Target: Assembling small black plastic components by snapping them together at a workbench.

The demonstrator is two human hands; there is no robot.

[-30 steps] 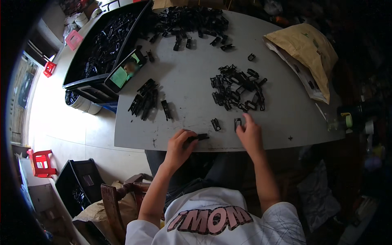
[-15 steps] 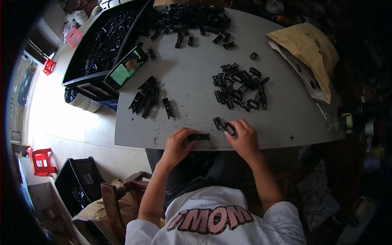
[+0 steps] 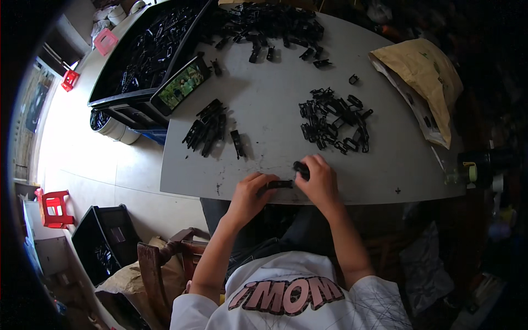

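Observation:
My left hand (image 3: 248, 199) is closed around a long, narrow black plastic part (image 3: 282, 184), which sticks out to the right past the fingertips at the table's near edge. Just right of it, my right hand (image 3: 320, 186) pinches a short black part (image 3: 300, 169) between thumb and fingers; its shape is partly hidden by them. Beyond my left hand lies a single long black part (image 3: 237, 144) beside a small stack of similar parts (image 3: 206, 129). Past my right hand spreads a loose heap of small black open-frame pieces (image 3: 335, 122).
A large black crate (image 3: 129, 104) full of black parts stands at the left, with a phone (image 3: 181, 87) leaning on it. More black parts (image 3: 269, 25) cover the table's far end. A brown paper bag (image 3: 415, 60) lies at the right. Below left is another black bin (image 3: 104, 231).
My right hand has come closer to my left, and the small frame piece beside its fingertips no longer lies apart. The whole view has shifted slightly. The phone screen shows a different picture.

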